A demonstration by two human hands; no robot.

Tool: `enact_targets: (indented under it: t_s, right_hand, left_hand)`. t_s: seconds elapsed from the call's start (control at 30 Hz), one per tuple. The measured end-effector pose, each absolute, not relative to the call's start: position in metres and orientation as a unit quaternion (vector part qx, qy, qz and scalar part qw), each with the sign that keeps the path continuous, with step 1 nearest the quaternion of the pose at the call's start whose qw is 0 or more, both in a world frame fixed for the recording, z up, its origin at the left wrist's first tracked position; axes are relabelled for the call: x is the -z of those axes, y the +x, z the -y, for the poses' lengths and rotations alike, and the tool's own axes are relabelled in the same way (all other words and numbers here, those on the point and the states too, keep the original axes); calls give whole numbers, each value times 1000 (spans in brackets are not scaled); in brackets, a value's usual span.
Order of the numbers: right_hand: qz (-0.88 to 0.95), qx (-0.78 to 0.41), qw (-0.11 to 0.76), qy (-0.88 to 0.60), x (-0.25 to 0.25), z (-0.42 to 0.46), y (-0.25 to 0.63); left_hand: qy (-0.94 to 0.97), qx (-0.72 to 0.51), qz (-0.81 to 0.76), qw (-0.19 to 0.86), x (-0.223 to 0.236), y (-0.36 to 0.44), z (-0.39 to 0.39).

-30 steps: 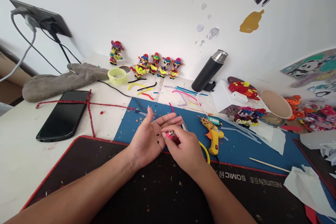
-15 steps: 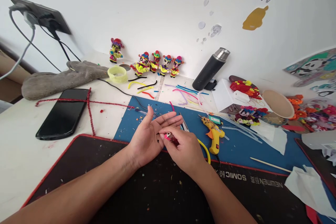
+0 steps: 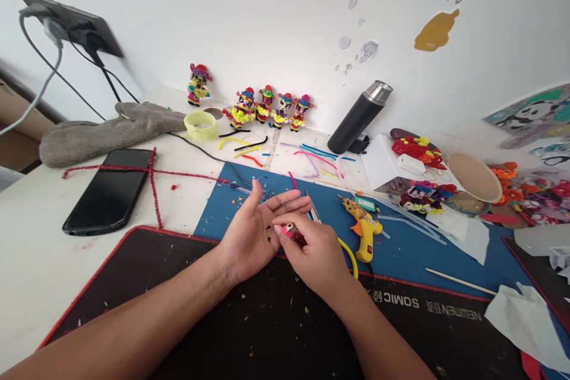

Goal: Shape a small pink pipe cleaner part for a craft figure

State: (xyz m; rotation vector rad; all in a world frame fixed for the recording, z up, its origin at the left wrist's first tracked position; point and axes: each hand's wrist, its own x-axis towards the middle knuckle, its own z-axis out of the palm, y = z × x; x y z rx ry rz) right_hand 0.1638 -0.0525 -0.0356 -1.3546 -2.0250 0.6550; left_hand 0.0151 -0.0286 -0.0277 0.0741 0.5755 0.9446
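Piece [image 3: 287, 230] looks small and pinkish-red; partly white.

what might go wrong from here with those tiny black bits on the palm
The tiny black bits lie loose on the open left hand; a tilt could spill them onto the dark mat, where they'd be hard to spot.
The right hand, pinching a small red piece beside them, might knock them.
The yellow glue gun lies nearby; if hot, which I can't tell, it could burn.
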Motion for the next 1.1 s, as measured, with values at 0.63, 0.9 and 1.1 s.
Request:
enact_targets:
  t_s: [0.63,0.9,1.1]
  right_hand:
    - [780,-240,250,-522,35,53,162]
    - [752,-274,261,-540,33,52,162]
    - [764,-268,241,-535,32,51,162]
  left_hand:
    - [67,-440,-267,855,34,19,33]
    - [66,-426,-282,857,31,17,32]
    - [58,-441,-276,852,31,17,31]
